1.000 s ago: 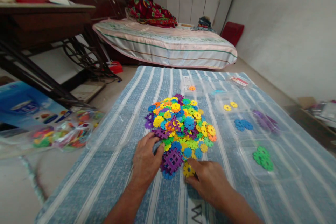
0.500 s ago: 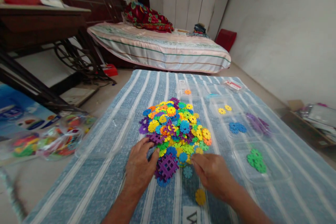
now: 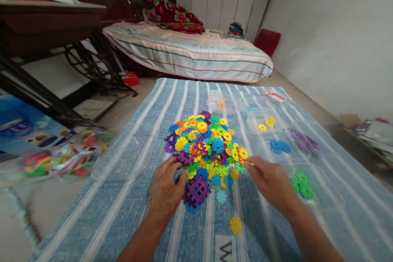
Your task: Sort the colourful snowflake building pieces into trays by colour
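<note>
Spread over the floor in front of you is a blue-and-white striped mat, with a bed at the far end of the room and a dark treadle stand to the far left. On the middle of the mat lies your pile of snowflake discs, flat toothed plastic pieces in yellow, blue, green, orange and purple, heaped loosely. At its near edge sits a larger purple lattice piece.

Your left hand rests palm down on the near left edge of the pile, fingers spread and slightly curled against the pieces, gripping nothing you can see. Your right hand is at the pile's right edge, fingers pinched together at an orange disc; whether they actually hold it cannot be told.

Two discs lie apart on the near side: a blue disc and a yellow disc.

To the right stand clear trays with sorted yellow, blue, purple and green pieces. A bag of pieces lies left of the mat. Near your wrists a label shows a "W".
</note>
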{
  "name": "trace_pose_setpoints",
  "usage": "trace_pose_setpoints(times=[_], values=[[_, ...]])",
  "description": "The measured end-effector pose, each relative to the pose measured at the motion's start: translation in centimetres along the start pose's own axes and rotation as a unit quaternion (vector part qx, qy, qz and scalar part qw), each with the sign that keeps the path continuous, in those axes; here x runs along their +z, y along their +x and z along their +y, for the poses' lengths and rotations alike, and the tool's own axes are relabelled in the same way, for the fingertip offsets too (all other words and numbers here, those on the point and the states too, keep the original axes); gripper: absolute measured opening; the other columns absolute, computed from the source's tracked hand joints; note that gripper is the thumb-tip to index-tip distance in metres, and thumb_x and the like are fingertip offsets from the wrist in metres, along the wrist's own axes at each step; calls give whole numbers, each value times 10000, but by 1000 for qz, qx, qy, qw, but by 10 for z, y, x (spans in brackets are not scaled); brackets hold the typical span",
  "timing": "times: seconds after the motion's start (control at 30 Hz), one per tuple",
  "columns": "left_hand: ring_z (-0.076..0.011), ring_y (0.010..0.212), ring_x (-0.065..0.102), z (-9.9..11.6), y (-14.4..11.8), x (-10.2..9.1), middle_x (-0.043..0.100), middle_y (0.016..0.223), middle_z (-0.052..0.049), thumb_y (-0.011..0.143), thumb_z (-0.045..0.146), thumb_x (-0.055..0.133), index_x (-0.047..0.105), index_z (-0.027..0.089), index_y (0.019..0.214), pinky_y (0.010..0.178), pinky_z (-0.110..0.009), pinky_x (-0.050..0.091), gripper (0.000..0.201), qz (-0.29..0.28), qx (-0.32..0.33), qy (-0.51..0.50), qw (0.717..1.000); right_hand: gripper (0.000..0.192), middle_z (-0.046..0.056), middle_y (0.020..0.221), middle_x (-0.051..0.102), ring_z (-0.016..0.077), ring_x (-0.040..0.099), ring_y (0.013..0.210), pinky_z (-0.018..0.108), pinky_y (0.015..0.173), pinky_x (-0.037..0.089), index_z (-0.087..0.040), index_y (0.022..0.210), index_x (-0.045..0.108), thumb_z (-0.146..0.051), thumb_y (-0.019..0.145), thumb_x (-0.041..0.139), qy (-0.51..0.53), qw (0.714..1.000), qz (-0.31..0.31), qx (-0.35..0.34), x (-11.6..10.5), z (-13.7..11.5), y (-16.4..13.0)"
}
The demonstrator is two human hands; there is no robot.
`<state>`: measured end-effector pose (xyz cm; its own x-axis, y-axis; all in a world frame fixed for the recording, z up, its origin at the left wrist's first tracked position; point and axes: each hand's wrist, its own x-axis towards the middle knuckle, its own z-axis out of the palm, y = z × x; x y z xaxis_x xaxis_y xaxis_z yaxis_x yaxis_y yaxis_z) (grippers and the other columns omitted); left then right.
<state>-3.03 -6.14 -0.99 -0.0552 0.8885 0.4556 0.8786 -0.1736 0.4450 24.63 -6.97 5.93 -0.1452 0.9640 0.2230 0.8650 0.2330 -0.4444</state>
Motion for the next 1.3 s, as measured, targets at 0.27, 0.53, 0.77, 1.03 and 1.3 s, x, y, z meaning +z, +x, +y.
trace_pose_setpoints(times=[0.27, 0.53, 0.77, 1.03, 1.3], values=[[-255, 1041, 559, 5, 1, -1, 612, 1100, -122, 800, 352, 498, 642, 153, 882, 939, -414, 446, 259, -13, -22, -5, 1000, 99, -25, 695, 668, 126, 604, 640, 205, 555, 307, -223, 813, 615, -287, 741, 591, 1, 942, -334, -44, 11, -18, -48], [-252, 1060, 552, 3, 0, -1, 607, 1109, -109, 796, 362, 499, 632, 174, 885, 949, -422, 439, 246, -20, -30, -10, 999, 96, 16, 684, 685, 181, 635, 612, 277, 515, 251, -227, 790, 587, -179, 730, 531, -111, 941, -304, -96, 24, -28, -56], [-254, 1051, 559, 3, 1, -2, 618, 1099, -112, 797, 361, 491, 641, 173, 881, 941, -427, 446, 255, -16, -21, -13, 1000, 249, 1, 584, 635, 136, 584, 519, 233, 508, 279, -208, 725, 590, -330, 876, 434, -149, 988, -33, -39, -23, 6, 4], [-249, 1049, 563, 2, 0, -2, 620, 1095, -112, 797, 348, 493, 639, 172, 879, 934, -410, 451, 243, -11, -23, -11, 1000, 286, 21, 639, 678, 150, 620, 558, 228, 540, 356, -194, 875, 648, -382, 874, 433, -142, 979, 148, 9, -22, 11, 22], [-246, 1046, 567, 3, 1, -3, 621, 1093, -108, 799, 343, 488, 636, 178, 877, 936, -406, 451, 236, -16, -14, -4, 1000, 207, 52, 770, 722, 222, 673, 648, 258, 500, 351, -203, 984, 613, -200, 877, 437, -186, 970, -157, -5, 32, -28, -10]])
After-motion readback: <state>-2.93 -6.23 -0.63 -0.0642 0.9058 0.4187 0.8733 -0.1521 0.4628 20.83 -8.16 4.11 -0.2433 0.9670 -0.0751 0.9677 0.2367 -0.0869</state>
